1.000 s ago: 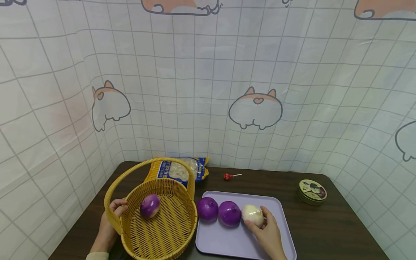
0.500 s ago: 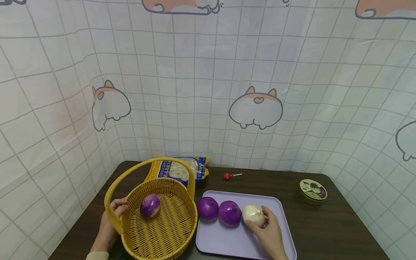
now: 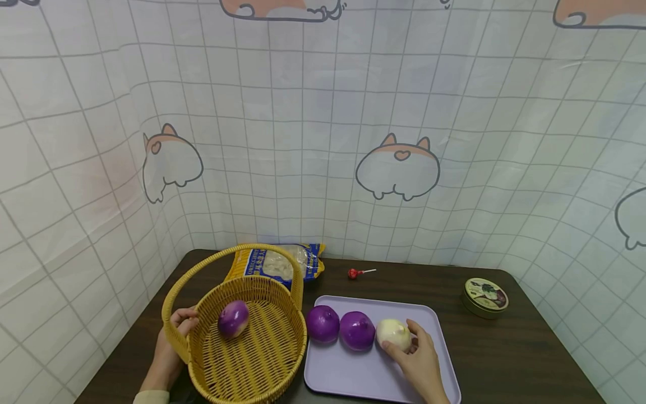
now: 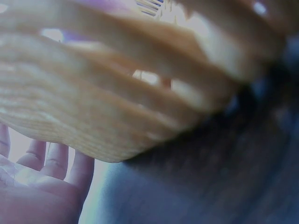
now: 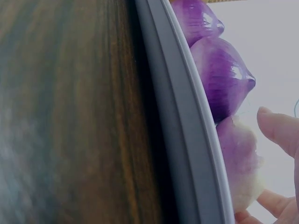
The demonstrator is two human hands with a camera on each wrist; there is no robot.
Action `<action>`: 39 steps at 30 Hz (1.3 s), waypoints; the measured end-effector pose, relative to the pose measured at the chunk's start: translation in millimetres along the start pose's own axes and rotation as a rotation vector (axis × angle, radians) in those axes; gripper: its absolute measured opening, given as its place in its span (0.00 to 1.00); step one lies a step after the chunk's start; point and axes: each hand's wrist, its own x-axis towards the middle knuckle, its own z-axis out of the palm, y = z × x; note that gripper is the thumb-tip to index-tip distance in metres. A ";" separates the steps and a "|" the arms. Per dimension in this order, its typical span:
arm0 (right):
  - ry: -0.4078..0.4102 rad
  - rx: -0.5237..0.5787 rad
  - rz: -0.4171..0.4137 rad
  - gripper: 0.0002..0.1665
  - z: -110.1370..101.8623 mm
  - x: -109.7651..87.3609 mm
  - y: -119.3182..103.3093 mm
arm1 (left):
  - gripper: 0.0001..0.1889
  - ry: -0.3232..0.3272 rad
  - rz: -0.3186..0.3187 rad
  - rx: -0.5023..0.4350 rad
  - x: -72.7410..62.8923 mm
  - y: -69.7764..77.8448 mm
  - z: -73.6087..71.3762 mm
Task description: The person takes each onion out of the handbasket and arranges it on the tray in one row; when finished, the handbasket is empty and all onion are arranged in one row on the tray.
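Note:
On the lavender tray point(image 3: 363, 376), my right hand point(image 3: 419, 359) holds a round turnip point(image 3: 391, 334), white with a pale top in the head view. Its purple side point(image 5: 236, 144) shows in the right wrist view, with my thumb point(image 5: 278, 126) beside it. Two purple onions point(image 3: 323, 324) point(image 5: 219, 74) stand in a row to its left. My left hand point(image 3: 171, 342) holds the wicker basket point(image 3: 252, 370) at its left rim, fingers bent near the handle's base. Basket wall point(image 4: 93, 84) hides those fingertips in the left wrist view. A purple-and-white turnip point(image 3: 234, 320) lies inside the basket.
Behind the basket lies a yellow-and-blue pasta bag point(image 3: 277, 262). A red lollipop point(image 3: 353, 274) rests beyond the tray, and a round tin point(image 3: 484, 297) stands at the right. The tall basket handle point(image 3: 232, 249) arches over its opening. Patterned cloth surrounds the dark table point(image 3: 535, 359).

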 end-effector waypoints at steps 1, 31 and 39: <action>-0.001 0.001 0.003 0.50 0.0 0.2 -0.6 | 0.07 0.003 -0.004 0.002 0.1 0.2 -0.3; 0.043 0.140 -0.099 0.38 -18.6 6.8 -0.1 | 0.09 -0.022 0.016 0.007 -1.5 2.1 0.1; 0.099 0.140 -0.219 0.30 -10.3 -1.9 -22.4 | 0.09 -0.019 0.012 0.003 0.4 -0.2 -1.0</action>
